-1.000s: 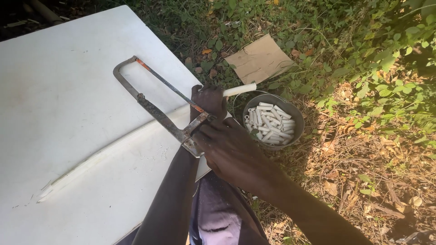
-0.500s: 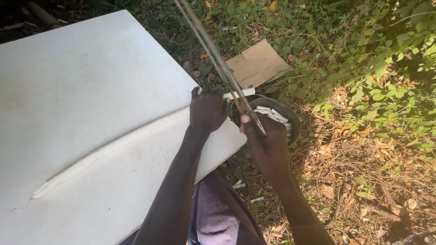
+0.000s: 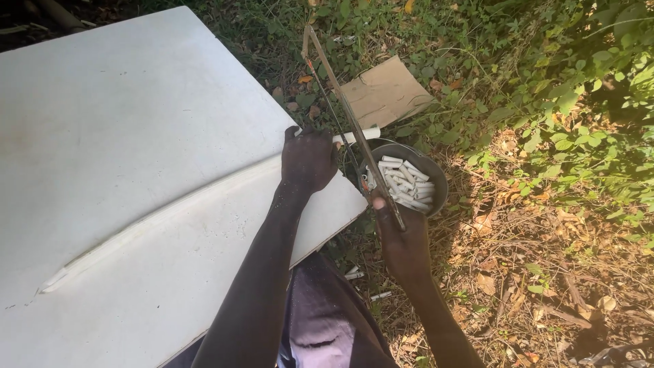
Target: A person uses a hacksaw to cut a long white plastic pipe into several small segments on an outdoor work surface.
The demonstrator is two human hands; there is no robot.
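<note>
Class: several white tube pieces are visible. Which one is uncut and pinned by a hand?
The long white tube under the left hand at the board's edge; the others are short pieces in the bowl.

Take the bowl [image 3: 436, 178] as your landmark: it sits on the ground just right of the board's [image 3: 136, 170] corner, cut pipe pieces [image 3: 405, 182] in it. The cardboard piece [image 3: 385, 92] lies behind it. The pipe [image 3: 357, 135] juts off the board toward it. The hacksaw [image 3: 347, 119] stands over its left rim.

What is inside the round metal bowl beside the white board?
The metal bowl holds a heap of short white tube pieces. The hacksaw in the right hand crosses its left rim, hiding that edge; the bottom is covered.
</note>
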